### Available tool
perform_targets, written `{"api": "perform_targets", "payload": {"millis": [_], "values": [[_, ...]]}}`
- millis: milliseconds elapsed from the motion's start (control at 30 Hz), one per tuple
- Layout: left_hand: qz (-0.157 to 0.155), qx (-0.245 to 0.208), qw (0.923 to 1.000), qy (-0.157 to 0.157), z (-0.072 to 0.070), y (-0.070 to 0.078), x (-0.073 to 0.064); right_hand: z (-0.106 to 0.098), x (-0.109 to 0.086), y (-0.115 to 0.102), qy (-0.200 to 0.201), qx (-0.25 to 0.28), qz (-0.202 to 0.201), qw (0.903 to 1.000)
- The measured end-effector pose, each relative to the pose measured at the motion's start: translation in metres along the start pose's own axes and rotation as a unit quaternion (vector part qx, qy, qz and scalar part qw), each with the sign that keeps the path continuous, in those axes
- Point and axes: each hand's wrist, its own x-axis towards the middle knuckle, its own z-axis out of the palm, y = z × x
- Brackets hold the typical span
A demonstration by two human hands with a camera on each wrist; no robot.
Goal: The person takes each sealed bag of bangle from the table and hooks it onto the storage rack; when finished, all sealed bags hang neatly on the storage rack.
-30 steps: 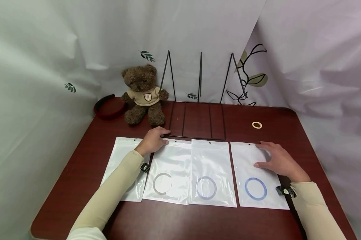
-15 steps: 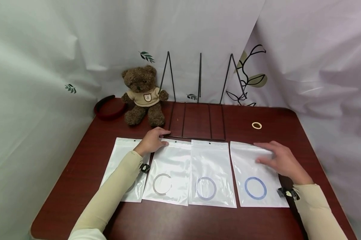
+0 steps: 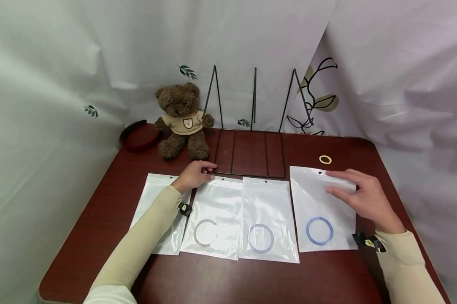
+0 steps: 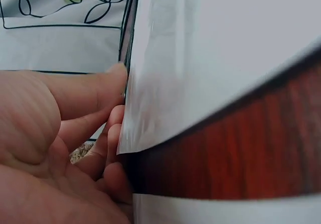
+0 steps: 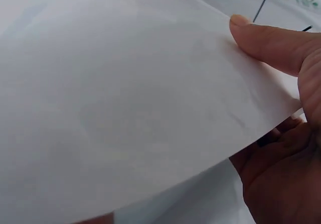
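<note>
Several white zip bags lie in a row. My right hand (image 3: 366, 196) pinches the far-right zip bag (image 3: 298, 198) by its top right, thumb on the front and fingers behind, in the right wrist view too. That bag shows a blue bangle (image 3: 308, 234). My left hand (image 3: 193, 175) rests at the top edge of the second zip bag (image 3: 226, 202), fingers bent; whether it grips the edge I cannot tell. A pale bangle (image 3: 195, 234) shows through this bag. The third zip bag (image 3: 271, 202) shows a lilac bangle (image 3: 250, 238). My left sleeve covers much of the leftmost zip bag (image 3: 158, 182).
Behind the bags stands a black wire rack (image 3: 232, 152). A brown teddy bear (image 3: 182, 124) sits to its left, with a dark red headband (image 3: 137, 145) beside it. A small cream ring (image 3: 325, 159) lies at the back right. White curtains surround the table (image 3: 213, 287).
My right hand has taken hold of the far-right bag, and its top and bottom edges have moved up in the head view. My left hand stays nearly still.
</note>
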Motion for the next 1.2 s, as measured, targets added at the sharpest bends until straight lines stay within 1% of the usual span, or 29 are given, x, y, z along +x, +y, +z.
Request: {"api": "perform_targets", "payload": {"millis": [67, 167, 300, 400, 467, 567, 667, 733, 900, 967, 1033, 1100, 1200], "values": [[-0.01, -0.009, 0.9998, 0.013, 0.001, 0.001, 0.001, -0.002, 0.005, -0.006, 0.015, 0.011, -0.017, 0.9997], [-0.02, -0.001, 0.9991, 0.038, 0.004, 0.002, 0.003, -0.005, 0.012, -0.015, 0.026, 0.023, -0.037, 0.9987], [-0.025, 0.013, 0.9974, 0.067, 0.009, 0.003, 0.004, -0.006, 0.018, -0.025, 0.024, 0.032, -0.05, 0.998], [-0.029, 0.024, 0.9962, 0.078, 0.011, 0.003, 0.004, -0.008, 0.021, -0.032, 0.028, 0.042, -0.068, 0.9964], [-0.029, 0.032, 0.9955, 0.084, 0.011, 0.003, 0.005, -0.009, 0.024, -0.036, 0.038, 0.056, -0.082, 0.9943], [-0.028, 0.038, 0.9947, 0.092, 0.011, 0.005, 0.005, -0.012, 0.028, -0.044, 0.062, 0.083, -0.101, 0.9895], [-0.026, 0.037, 0.9938, 0.101, 0.011, 0.006, 0.005, -0.016, 0.032, -0.051, 0.087, 0.106, -0.109, 0.9846], [-0.026, 0.035, 0.9939, 0.102, 0.011, 0.007, 0.005, -0.019, 0.035, -0.055, 0.106, 0.125, -0.117, 0.9794], [-0.031, 0.031, 0.9942, 0.098, 0.012, 0.007, 0.005, -0.023, 0.046, -0.068, 0.15, 0.176, -0.15, 0.9611], [-0.032, 0.031, 0.994, 0.1, 0.012, 0.006, 0.006, -0.023, 0.051, -0.074, 0.167, 0.185, -0.152, 0.9563], [-0.031, 0.031, 0.9941, 0.099, 0.011, 0.006, 0.006, -0.024, 0.056, -0.078, 0.184, 0.192, -0.145, 0.953], [-0.03, 0.033, 0.9942, 0.098, 0.01, 0.006, 0.006, -0.024, 0.061, -0.081, 0.197, 0.194, -0.132, 0.952], [-0.029, 0.036, 0.9942, 0.098, 0.009, 0.007, 0.006, -0.023, 0.069, -0.085, 0.207, 0.187, -0.108, 0.9541]]}}
